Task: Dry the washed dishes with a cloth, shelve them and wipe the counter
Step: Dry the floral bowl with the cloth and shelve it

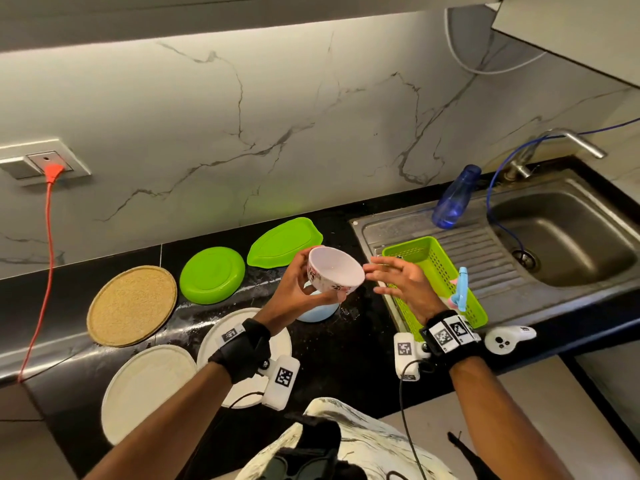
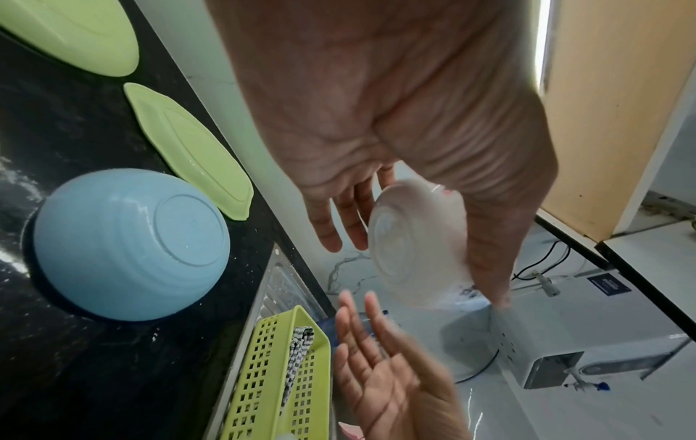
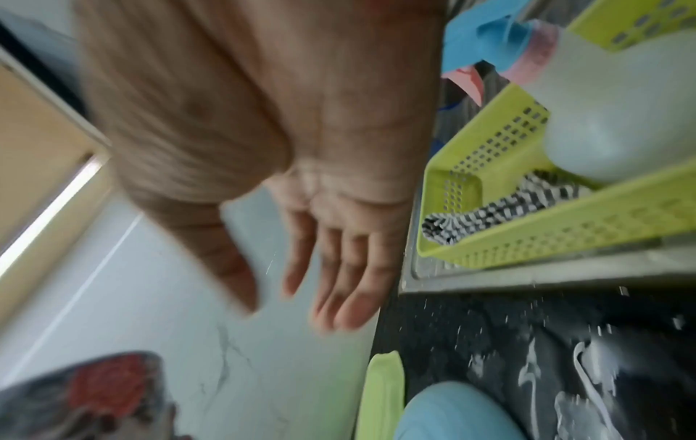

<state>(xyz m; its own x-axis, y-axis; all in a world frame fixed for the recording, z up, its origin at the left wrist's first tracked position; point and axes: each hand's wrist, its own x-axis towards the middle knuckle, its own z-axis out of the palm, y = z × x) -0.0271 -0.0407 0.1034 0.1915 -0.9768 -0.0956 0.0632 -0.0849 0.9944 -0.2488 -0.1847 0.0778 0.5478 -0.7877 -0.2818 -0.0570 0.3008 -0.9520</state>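
My left hand (image 1: pixel 301 284) grips a white bowl with a pink floral print (image 1: pixel 334 270), tilted and raised above the black counter; its underside (image 2: pixel 418 247) shows in the left wrist view. My right hand (image 1: pixel 381 275) hovers just right of the bowl's rim with fingers spread, holding nothing (image 3: pixel 293 297). A black-and-white checked cloth (image 3: pixel 489 214) lies in the green basket (image 1: pixel 446 271) behind that hand. A light blue bowl (image 2: pixel 128 244) sits upside down on the counter under the raised bowl.
Face down on the wet counter lie a round green plate (image 1: pixel 212 275), a leaf-shaped green plate (image 1: pixel 284 242), two white plates (image 1: pixel 149 389) and a cork mat (image 1: pixel 131 304). A spray bottle (image 1: pixel 460 289) rests in the basket. The sink (image 1: pixel 568 237) is right, with a blue bottle (image 1: pixel 453 199).
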